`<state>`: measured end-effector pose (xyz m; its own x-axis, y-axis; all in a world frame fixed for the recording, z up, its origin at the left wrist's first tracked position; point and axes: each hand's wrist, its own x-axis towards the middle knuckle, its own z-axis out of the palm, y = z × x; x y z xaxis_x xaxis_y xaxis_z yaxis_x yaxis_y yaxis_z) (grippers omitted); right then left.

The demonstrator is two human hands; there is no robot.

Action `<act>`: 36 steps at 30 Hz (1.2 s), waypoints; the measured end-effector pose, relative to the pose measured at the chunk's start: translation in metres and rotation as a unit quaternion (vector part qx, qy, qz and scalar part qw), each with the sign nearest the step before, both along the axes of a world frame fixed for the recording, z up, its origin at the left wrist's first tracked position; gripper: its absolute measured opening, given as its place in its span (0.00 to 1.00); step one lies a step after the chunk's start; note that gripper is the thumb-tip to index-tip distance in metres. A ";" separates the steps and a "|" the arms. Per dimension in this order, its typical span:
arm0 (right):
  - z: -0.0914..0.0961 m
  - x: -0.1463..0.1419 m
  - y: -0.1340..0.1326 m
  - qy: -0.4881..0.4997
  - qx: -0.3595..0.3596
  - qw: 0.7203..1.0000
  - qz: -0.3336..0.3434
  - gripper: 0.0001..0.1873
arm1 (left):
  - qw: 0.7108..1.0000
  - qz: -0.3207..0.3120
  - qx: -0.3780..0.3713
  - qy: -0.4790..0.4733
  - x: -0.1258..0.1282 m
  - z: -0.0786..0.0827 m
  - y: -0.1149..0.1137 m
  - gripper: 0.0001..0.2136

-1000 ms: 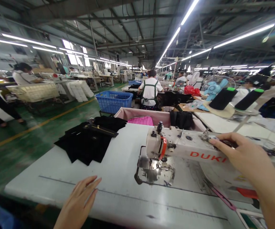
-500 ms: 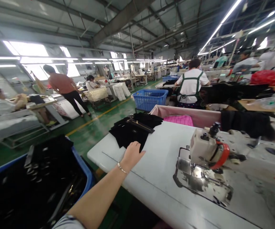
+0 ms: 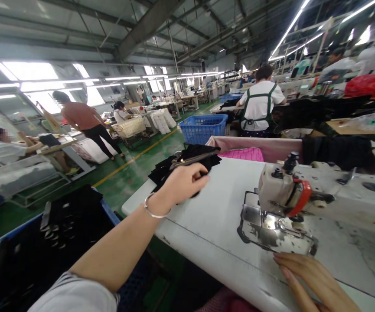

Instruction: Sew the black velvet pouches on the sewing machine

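My left hand, with a silver bangle at the wrist, is at the near right edge of a pile of black fabric pieces on the white table. Its fingers are curled and closed on the edge of a black fabric piece, which the hand mostly hides. A strip that looks like a zipper lies across the pile. My right hand is low at the right, fingers stretched out flat and holding nothing, just in front of the sewing machine's metal plate.
The sewing machine stands on the right of the white table. A blue crate heaped with black pieces is at the lower left. Beyond the table are a pink-lined bin, a blue basket and a seated co-worker.
My left hand has turned and curled its fingers at the pile's edge, and the top pieces have shifted. My right hand has come into view at the lower right.
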<state>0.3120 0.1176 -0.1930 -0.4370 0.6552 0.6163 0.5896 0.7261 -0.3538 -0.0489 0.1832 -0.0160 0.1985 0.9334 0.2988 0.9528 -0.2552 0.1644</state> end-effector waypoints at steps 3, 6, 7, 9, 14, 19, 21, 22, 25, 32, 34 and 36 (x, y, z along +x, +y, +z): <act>0.006 -0.028 -0.003 0.012 -0.087 0.996 -0.025 0.15 | 0.980 -0.181 -0.078 -0.030 0.034 -0.039 -0.031 0.17; -0.002 -0.050 -0.006 -0.033 -0.115 0.992 -0.039 0.19 | 0.991 -0.099 -0.083 0.040 0.052 -0.105 -0.048 0.26; -0.007 -0.055 -0.007 -0.060 -0.110 0.991 -0.044 0.21 | 0.990 -0.085 -0.090 0.059 0.054 -0.124 -0.049 0.29; -0.014 -0.060 -0.011 -0.105 -0.092 0.989 -0.055 0.26 | 0.989 -0.074 -0.094 0.083 0.049 -0.150 -0.049 0.30; -0.023 -0.059 -0.016 -0.144 -0.056 0.985 -0.072 0.28 | 0.993 0.020 -0.066 0.096 -0.003 -0.146 -0.034 0.26; -0.023 -0.060 -0.017 -0.149 -0.050 0.984 -0.080 0.29 | 0.980 0.175 0.029 0.094 -0.046 -0.110 -0.029 0.26; -0.020 -0.062 -0.018 -0.150 -0.065 0.983 -0.082 0.28 | 0.979 0.169 0.083 0.076 -0.032 -0.106 -0.035 0.28; -0.018 -0.062 -0.018 -0.149 -0.075 0.983 -0.082 0.28 | 0.985 0.135 0.088 0.059 -0.019 -0.107 -0.039 0.27; -0.011 -0.063 -0.019 -0.144 -0.108 0.980 -0.082 0.27 | 1.000 -0.020 -0.014 -0.003 0.029 -0.122 -0.048 0.23; 0.004 -0.062 -0.002 -0.111 -0.184 0.976 -0.036 0.28 | 0.991 -0.065 -0.095 -0.066 0.072 -0.134 -0.035 0.06; 0.011 -0.062 0.003 -0.094 -0.200 0.975 -0.028 0.23 | 0.986 -0.086 -0.113 -0.087 0.074 -0.120 -0.038 0.02; 0.023 -0.061 0.003 -0.058 -0.200 0.978 -0.028 0.15 | 0.980 -0.101 -0.128 -0.113 0.075 -0.103 -0.050 0.02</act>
<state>0.2505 0.1205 -0.1704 -0.4446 0.8588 0.2546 0.6773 0.5083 -0.5319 0.0264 0.1333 -0.1187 0.3434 0.9318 0.1176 0.8186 -0.3584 0.4488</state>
